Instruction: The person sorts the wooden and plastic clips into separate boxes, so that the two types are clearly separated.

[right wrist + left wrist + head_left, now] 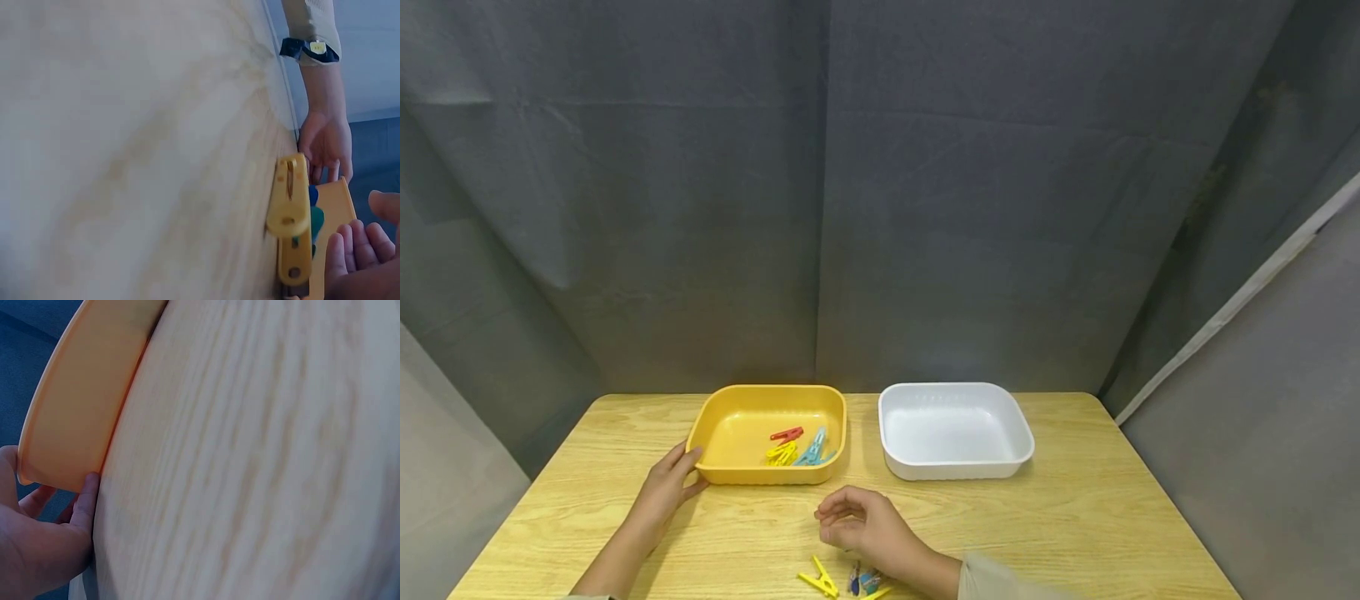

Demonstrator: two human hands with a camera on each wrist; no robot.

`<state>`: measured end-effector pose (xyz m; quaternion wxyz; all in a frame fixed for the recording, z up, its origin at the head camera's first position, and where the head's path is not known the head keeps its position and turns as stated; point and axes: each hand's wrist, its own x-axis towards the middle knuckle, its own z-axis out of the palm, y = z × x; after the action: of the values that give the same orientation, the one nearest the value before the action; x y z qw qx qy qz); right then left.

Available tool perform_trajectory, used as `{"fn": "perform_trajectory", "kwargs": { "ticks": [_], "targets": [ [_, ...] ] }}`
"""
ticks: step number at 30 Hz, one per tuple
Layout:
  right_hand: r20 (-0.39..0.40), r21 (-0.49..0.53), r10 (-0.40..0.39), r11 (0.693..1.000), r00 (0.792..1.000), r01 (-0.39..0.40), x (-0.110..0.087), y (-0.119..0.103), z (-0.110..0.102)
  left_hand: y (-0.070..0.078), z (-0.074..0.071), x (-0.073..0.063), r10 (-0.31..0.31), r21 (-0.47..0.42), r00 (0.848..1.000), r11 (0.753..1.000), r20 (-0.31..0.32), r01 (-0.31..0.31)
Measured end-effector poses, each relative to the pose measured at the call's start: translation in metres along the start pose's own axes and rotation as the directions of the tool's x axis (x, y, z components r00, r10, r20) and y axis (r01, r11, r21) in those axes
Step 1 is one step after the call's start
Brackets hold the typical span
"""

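Counter [1112, 517], pale wood-grain top, grey curtains [820, 208] on three sides.

Item, nearest edge: one yellow clip [820, 581], legs splayed, lying on the wood. Just beside it, a second yellow clip [877, 593], cut by the picture's edge, and small blue-green pieces [870, 581], probably clips too; detail too small to tell.

Item, above these: right grip [868, 527], fingers loosely bent, thumb apart from them, nothing seen between.

Item, farther, leftward: left grip [668, 487], clamped on the near left corner of a yellow tray [752, 476], one finger at the rim, another low on the outer wall. Contents, gathered toward the right end: red clip [787, 434], yellow clips [782, 454], light-blue clips [812, 450].

Item, right of it, apart: white tray [955, 472].

Handling notes, by judgement: steady the tray corner lightly, without tipping it. The splayed clip is the easiest pick; pinch it across one leg. Overlapping pieces may snag, so part them first and lift singly.
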<state>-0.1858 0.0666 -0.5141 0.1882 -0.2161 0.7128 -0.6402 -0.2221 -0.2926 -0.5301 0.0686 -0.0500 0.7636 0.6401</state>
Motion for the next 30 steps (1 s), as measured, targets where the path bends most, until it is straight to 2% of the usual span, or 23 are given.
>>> {"fn": "perform_trajectory", "kwargs": {
  "ticks": [10,21,26,30],
  "targets": [
    [0.061,0.057,0.004,0.998,0.998,-0.007,-0.010,-0.001,0.008,-0.002,0.000,0.001,0.014,0.001,1.000,1.000,-0.009,-0.014],
    [0.060,0.005,0.062,0.998,0.996,-0.062,-0.016,0.001,0.017,-0.001,-0.001,0.002,0.037,-0.012,0.999,0.999,0.006,-0.036],
    [0.066,0.008,0.060,0.998,0.996,-0.061,-0.019,0.002,0.021,-0.002,0.000,0.002,0.026,-0.014,1.000,1.000,0.009,-0.026],
    [0.076,-0.049,0.058,0.997,0.995,-0.054,-0.019,0.005,0.023,-0.003,0.000,0.000,0.035,-0.016,0.999,0.999,0.017,-0.035]
  ]
}}
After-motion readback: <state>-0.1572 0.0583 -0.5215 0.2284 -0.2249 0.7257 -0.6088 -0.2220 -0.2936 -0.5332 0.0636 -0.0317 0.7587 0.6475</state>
